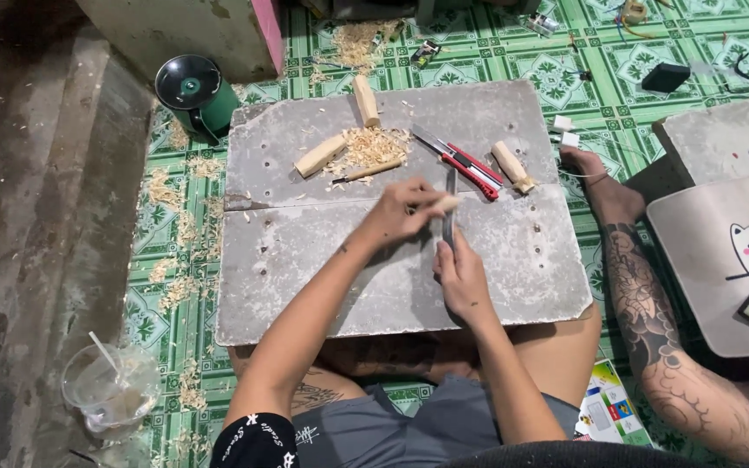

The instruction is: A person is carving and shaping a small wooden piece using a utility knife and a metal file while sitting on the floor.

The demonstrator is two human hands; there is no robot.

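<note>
Fingers (422,201) of the left hand (405,212) are curled shut around a small wood piece (449,203); only its pale tip sticks out past the fingertips, pointing right. Long axis reads roughly left-right, but most of the piece is buried in the fist, so full length and shape can't be told.

Right hand (461,276) is closed on the handle of a knife (450,212). Blade runs nearly vertical in frame, tip away from the person, rising from the fist to meet the wood tip just right of the left fingertips. Blade and wood cross at about a right angle. Whether the edge is biting in or only touching: can't tell.

Both hands sit over the middle of a grey board (305,269) resting across the person's lap, near the crack line that runs across it.

Farther up the board: a pile of wood shavings (373,147), two short wood blocks (321,155) (366,100) beside it, a third block (511,165) off to the right, and a red utility knife (470,166) lying diagonally between pile and third block.

Off-board: green fan (192,91) top left, plastic cup with straw (106,388) bottom left. Another person's tattooed leg (652,321) lies along the right edge, cut off by the frame.
</note>
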